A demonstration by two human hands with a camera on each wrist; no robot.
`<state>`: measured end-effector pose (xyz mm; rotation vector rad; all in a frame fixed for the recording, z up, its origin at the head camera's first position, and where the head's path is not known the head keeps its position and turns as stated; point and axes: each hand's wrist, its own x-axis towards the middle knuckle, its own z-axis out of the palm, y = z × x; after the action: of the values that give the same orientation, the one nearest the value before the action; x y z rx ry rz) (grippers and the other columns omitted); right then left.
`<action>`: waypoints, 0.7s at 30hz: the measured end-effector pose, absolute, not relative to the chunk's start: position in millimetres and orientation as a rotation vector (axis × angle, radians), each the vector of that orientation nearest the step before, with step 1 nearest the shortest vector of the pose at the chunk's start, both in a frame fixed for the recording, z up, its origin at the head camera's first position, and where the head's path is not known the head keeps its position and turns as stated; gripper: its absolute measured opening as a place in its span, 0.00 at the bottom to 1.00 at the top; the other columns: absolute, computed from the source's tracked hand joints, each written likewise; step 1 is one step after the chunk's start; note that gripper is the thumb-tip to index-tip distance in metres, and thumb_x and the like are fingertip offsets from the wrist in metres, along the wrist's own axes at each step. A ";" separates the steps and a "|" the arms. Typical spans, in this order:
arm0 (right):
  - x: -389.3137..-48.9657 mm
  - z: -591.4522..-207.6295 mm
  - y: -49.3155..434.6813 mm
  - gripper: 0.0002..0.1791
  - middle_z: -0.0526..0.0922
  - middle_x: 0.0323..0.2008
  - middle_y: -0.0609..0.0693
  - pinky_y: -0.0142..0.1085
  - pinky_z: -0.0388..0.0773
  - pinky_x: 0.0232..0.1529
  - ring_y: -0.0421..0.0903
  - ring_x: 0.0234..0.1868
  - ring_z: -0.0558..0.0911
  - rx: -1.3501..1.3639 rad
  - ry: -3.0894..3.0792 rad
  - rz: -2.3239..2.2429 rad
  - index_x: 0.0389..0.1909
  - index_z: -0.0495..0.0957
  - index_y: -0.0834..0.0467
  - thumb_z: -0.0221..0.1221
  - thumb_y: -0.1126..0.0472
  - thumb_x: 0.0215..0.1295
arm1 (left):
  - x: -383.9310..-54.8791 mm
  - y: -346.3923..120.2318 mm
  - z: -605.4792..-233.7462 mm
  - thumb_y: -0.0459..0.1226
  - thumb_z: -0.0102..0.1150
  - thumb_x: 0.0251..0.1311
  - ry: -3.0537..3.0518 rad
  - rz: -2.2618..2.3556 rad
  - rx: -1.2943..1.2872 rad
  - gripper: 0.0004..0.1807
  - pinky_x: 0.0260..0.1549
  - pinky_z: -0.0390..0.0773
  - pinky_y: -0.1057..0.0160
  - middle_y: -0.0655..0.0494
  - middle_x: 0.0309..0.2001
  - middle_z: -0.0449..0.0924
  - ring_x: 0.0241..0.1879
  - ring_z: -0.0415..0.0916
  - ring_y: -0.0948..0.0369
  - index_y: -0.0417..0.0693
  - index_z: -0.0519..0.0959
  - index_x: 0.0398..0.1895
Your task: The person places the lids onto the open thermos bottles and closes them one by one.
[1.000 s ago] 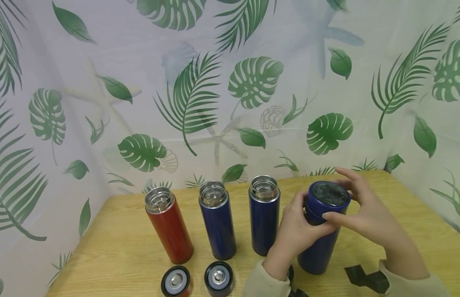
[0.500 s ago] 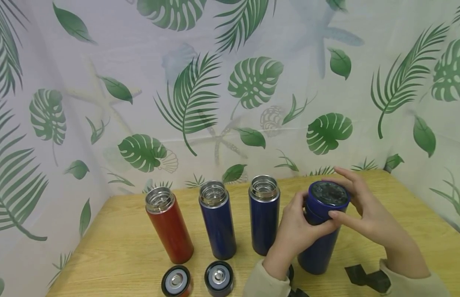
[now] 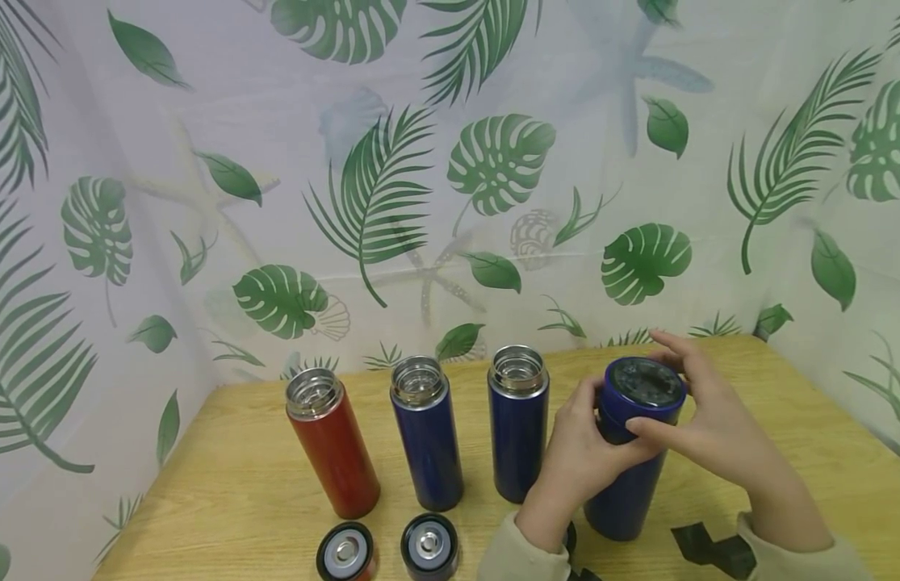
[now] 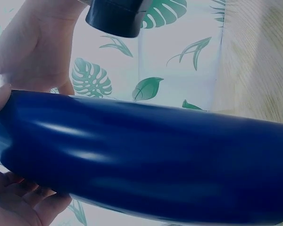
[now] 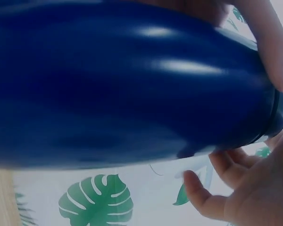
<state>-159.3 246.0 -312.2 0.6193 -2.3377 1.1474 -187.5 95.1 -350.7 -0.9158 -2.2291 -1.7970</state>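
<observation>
A dark blue vacuum flask [image 3: 627, 496] stands upright at the right of the table, its blue lid [image 3: 646, 382] with a glossy black top seated on the neck. My left hand [image 3: 591, 444] grips the flask's upper body just under the lid. Around the lid curl the fingers and thumb of my right hand [image 3: 711, 424], the thumb at the near side and fingers at the far side. In the right wrist view a thin seam shows between lid and flask body [image 5: 132, 89]. The left wrist view is mostly filled by the blue flask body [image 4: 155, 155].
Left of my hands stand a lidless red flask [image 3: 336, 452] and two lidless blue flasks, one [image 3: 429, 444] beside the other [image 3: 518, 440]. Upturned lids lie before them: a red one [image 3: 345, 551], a blue one [image 3: 429, 546], and another mostly behind my left sleeve. A leaf-patterned cloth [image 3: 420, 202] hangs behind.
My right thumb and fingers slid around the lid toward the right, then back left along its near side. My left hand and the flask stayed in place.
</observation>
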 end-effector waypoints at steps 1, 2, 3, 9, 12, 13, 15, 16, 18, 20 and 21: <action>-159.3 -312.1 246.8 0.50 0.65 0.53 0.52 0.38 0.61 0.52 0.30 0.50 0.63 0.663 -2.330 1.168 0.66 0.49 0.56 0.65 0.73 0.42 | -187.5 94.7 -350.8 0.43 0.67 0.44 -2.234 -1.792 -0.924 0.31 0.35 0.71 0.73 0.64 0.45 0.70 0.41 0.69 0.72 0.49 0.66 0.52; -159.4 -312.2 247.6 0.49 0.64 0.54 0.49 0.31 0.60 0.51 0.30 0.52 0.63 0.713 -2.315 1.199 0.66 0.47 0.56 0.63 0.75 0.44 | -187.6 94.4 -350.8 0.43 0.67 0.44 -2.236 -1.785 -0.936 0.32 0.36 0.71 0.73 0.63 0.45 0.70 0.41 0.69 0.72 0.49 0.65 0.53; -159.5 -312.3 248.5 0.48 0.63 0.56 0.47 0.25 0.59 0.50 0.31 0.53 0.63 0.767 -2.296 1.232 0.66 0.46 0.57 0.61 0.77 0.45 | -187.6 94.2 -350.7 0.44 0.67 0.43 -2.242 -1.767 -0.949 0.33 0.36 0.71 0.73 0.63 0.45 0.70 0.42 0.69 0.72 0.49 0.65 0.53; -160.3 -312.2 252.7 0.47 0.64 0.57 0.44 0.21 0.58 0.50 0.35 0.55 0.65 0.949 -2.221 1.346 0.66 0.42 0.61 0.55 0.83 0.46 | -188.3 94.5 -350.7 0.43 0.67 0.43 -2.243 -1.653 -1.009 0.34 0.41 0.69 0.72 0.62 0.47 0.69 0.45 0.67 0.71 0.48 0.63 0.55; -159.4 -312.3 250.8 0.49 0.67 0.52 0.48 0.21 0.61 0.46 0.33 0.50 0.68 0.809 -2.266 1.288 0.66 0.45 0.58 0.59 0.80 0.45 | -187.6 94.9 -350.7 0.43 0.67 0.43 -2.249 -1.658 -0.982 0.33 0.41 0.69 0.72 0.62 0.47 0.69 0.45 0.68 0.71 0.48 0.64 0.54; -159.3 -312.5 250.0 0.50 0.67 0.51 0.50 0.26 0.63 0.47 0.32 0.48 0.68 0.741 -2.294 1.252 0.66 0.46 0.57 0.62 0.78 0.44 | -187.1 94.9 -350.7 0.43 0.67 0.43 -2.256 -1.656 -0.969 0.33 0.41 0.69 0.72 0.62 0.47 0.70 0.45 0.68 0.71 0.48 0.64 0.54; -158.9 -312.5 246.9 0.51 0.68 0.48 0.53 0.37 0.65 0.47 0.33 0.46 0.68 0.596 -2.342 1.185 0.66 0.48 0.54 0.66 0.72 0.42 | -186.4 95.0 -350.0 0.43 0.67 0.43 -2.274 -1.664 -0.943 0.33 0.41 0.70 0.72 0.62 0.46 0.70 0.44 0.68 0.70 0.48 0.64 0.54; -158.7 -312.6 245.1 0.52 0.69 0.47 0.55 0.42 0.65 0.46 0.36 0.45 0.69 0.535 -2.362 1.160 0.66 0.49 0.53 0.68 0.70 0.41 | -186.1 94.9 -349.5 0.43 0.67 0.43 -2.286 -1.664 -0.931 0.33 0.41 0.70 0.72 0.62 0.46 0.70 0.44 0.68 0.70 0.48 0.65 0.53; -159.0 -312.3 242.3 0.53 0.68 0.47 0.59 0.52 0.64 0.42 0.43 0.45 0.68 0.466 -2.386 1.122 0.66 0.50 0.53 0.70 0.66 0.38 | -185.6 94.6 -348.6 0.43 0.67 0.43 -2.306 -1.671 -0.915 0.33 0.40 0.70 0.72 0.62 0.45 0.70 0.44 0.68 0.70 0.48 0.65 0.54; -159.5 -312.6 240.3 0.53 0.67 0.46 0.60 0.55 0.63 0.40 0.51 0.45 0.68 0.455 -2.396 1.105 0.65 0.50 0.55 0.71 0.65 0.38 | -185.6 94.0 -348.0 0.43 0.67 0.43 -2.318 -1.688 -0.909 0.33 0.40 0.70 0.72 0.63 0.46 0.69 0.44 0.68 0.70 0.48 0.64 0.54; -159.7 -312.8 239.9 0.52 0.67 0.47 0.61 0.56 0.62 0.40 0.55 0.45 0.67 0.468 -2.396 1.106 0.65 0.50 0.56 0.70 0.65 0.38 | -185.7 93.7 -348.0 0.43 0.67 0.43 -2.319 -1.691 -0.910 0.33 0.40 0.70 0.71 0.63 0.46 0.69 0.44 0.68 0.70 0.49 0.64 0.54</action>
<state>-159.7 239.9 -312.8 0.4685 -2.3956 1.1064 -185.7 93.7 -348.0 -0.9095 -2.3193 -1.6914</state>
